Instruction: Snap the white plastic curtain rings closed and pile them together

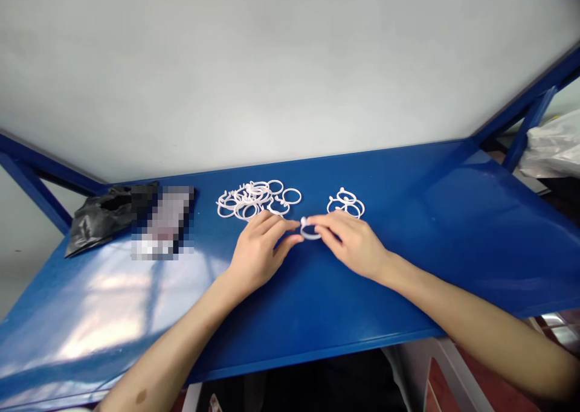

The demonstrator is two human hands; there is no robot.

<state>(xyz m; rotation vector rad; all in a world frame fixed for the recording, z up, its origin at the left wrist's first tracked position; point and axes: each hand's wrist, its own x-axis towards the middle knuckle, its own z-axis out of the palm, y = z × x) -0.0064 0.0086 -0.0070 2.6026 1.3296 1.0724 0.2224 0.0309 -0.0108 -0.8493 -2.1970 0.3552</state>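
Note:
Both of my hands meet at the middle of a blue table (430,243), pinching one white plastic ring (310,232) between them. My left hand (258,252) grips the ring's left side with thumb and fingers closed. My right hand (351,243) pinches its right side near a small knob. Behind my left hand lies a pile of several white rings (254,199). A smaller cluster of white rings (345,203) lies just behind my right hand.
A crumpled black plastic bag (102,215) lies at the table's far left beside a blurred patch. A white wall rises behind the table. Blue frame bars (525,128) and a white bag (553,146) stand at the right.

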